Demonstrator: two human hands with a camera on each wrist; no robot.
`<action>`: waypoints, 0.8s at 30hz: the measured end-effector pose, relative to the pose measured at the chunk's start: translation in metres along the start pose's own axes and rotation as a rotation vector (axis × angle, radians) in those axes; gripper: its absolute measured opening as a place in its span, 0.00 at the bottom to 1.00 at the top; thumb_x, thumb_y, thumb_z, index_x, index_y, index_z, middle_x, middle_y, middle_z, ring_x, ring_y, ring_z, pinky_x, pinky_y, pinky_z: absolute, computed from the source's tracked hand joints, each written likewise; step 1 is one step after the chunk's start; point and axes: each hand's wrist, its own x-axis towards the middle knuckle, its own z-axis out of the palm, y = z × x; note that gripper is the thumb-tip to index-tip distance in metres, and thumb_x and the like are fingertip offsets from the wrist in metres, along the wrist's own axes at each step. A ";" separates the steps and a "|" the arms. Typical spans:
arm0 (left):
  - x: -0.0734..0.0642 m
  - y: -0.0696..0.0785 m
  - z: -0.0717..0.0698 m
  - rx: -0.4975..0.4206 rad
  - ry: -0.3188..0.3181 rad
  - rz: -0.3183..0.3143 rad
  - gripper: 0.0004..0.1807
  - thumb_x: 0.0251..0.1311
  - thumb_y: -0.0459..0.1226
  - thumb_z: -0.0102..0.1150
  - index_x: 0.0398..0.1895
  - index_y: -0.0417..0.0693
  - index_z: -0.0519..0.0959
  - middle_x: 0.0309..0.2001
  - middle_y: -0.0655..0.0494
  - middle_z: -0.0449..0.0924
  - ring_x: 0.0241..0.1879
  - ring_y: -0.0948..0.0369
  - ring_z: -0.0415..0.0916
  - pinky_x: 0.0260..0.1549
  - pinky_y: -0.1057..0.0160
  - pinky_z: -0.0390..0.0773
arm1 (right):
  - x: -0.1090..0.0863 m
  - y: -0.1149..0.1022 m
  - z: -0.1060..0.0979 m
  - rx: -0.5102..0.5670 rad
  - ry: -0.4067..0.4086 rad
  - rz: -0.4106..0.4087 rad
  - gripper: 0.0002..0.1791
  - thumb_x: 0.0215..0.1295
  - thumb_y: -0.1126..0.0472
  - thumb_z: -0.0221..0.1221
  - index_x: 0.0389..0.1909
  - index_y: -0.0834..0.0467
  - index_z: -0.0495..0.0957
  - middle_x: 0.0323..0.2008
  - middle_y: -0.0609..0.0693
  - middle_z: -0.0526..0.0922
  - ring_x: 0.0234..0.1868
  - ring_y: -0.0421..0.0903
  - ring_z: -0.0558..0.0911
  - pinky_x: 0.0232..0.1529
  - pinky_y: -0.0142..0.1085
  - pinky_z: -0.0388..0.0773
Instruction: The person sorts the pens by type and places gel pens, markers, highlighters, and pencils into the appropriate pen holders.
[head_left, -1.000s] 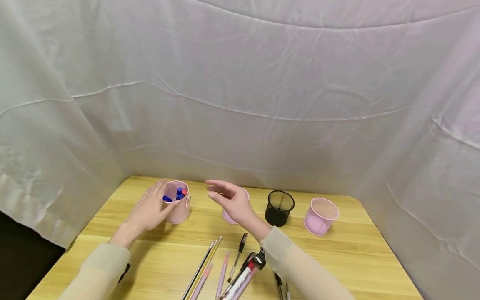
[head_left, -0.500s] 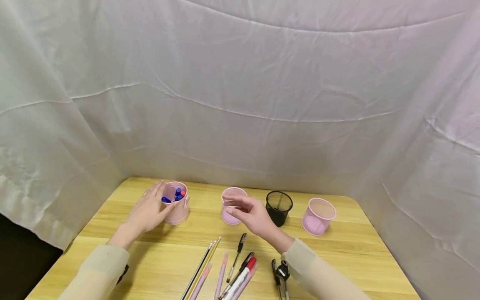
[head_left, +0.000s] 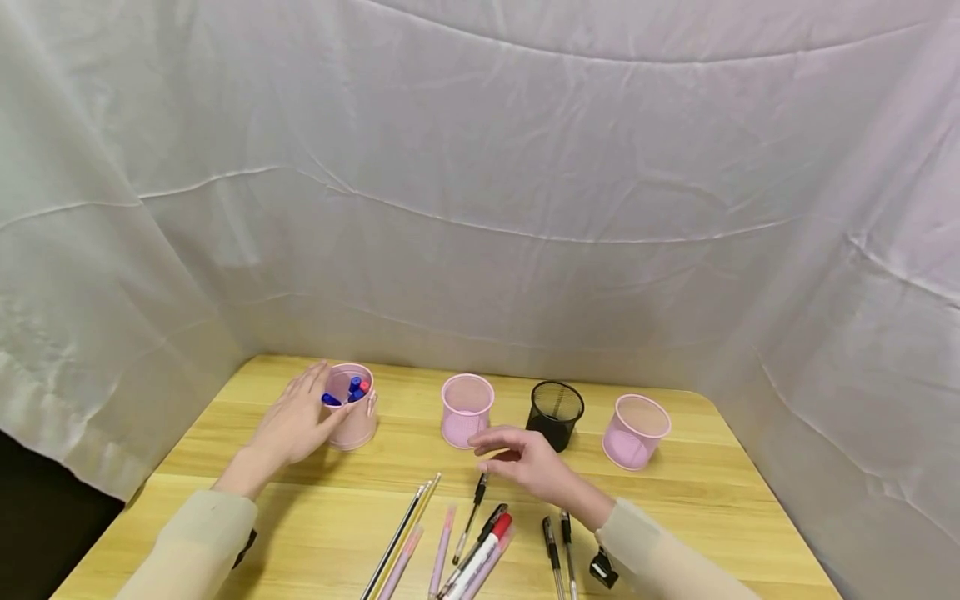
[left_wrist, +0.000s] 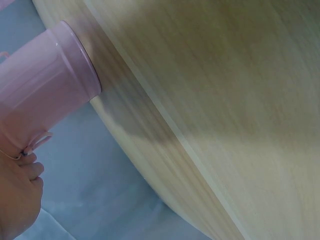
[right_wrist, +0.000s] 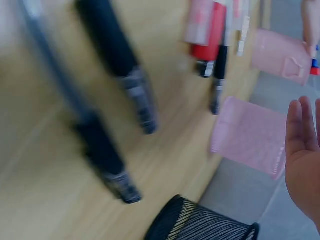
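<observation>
My left hand (head_left: 296, 421) holds the rim and side of a pink bucket (head_left: 352, 429), its thumb in front and fingers on the far left side. Blue-capped pens (head_left: 355, 387) and a red-tipped one (head_left: 365, 387) stand in that bucket, which also shows in the left wrist view with a small side loop. My right hand (head_left: 536, 462) is empty, fingers loosely bent, in front of the pink mesh cup (head_left: 467, 412) and the black mesh cup (head_left: 555, 415). Below its fingertips lies a black-gripped pen (head_left: 477, 500). Two black pens (right_wrist: 110, 45) appear blurred in the right wrist view.
Another pink mesh cup (head_left: 636, 433) stands at the right. Along the front of the wooden table (head_left: 712, 508) lie pencils (head_left: 405, 525), pink pens (head_left: 444, 546) and a red-capped white marker (head_left: 480, 558). A pale curtain (head_left: 480, 208) surrounds the table.
My right hand has moved right and nearer, from beside the pink bucket to over the pens, uncovering the pink mesh cup. My left hand has stayed on the bucket.
</observation>
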 end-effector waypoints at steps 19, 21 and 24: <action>-0.001 0.001 0.000 -0.007 -0.009 -0.016 0.51 0.76 0.61 0.47 0.79 0.24 0.50 0.78 0.26 0.51 0.78 0.32 0.49 0.76 0.34 0.50 | -0.035 0.026 -0.001 -0.206 -0.288 0.043 0.13 0.61 0.64 0.73 0.47 0.56 0.88 0.46 0.48 0.87 0.45 0.45 0.86 0.49 0.36 0.87; -0.001 0.000 0.000 -0.008 -0.009 -0.016 0.51 0.76 0.60 0.47 0.79 0.24 0.50 0.78 0.26 0.51 0.78 0.32 0.48 0.76 0.34 0.50 | -0.036 0.028 -0.001 -0.248 -0.303 -0.003 0.13 0.60 0.64 0.73 0.47 0.55 0.88 0.45 0.47 0.88 0.45 0.42 0.86 0.48 0.35 0.86; -0.001 0.000 -0.001 -0.005 -0.007 -0.017 0.51 0.76 0.60 0.47 0.79 0.24 0.50 0.78 0.26 0.51 0.78 0.32 0.48 0.77 0.35 0.50 | -0.036 0.031 -0.002 -0.302 -0.322 -0.053 0.13 0.61 0.63 0.74 0.47 0.54 0.89 0.45 0.44 0.88 0.45 0.38 0.84 0.48 0.32 0.84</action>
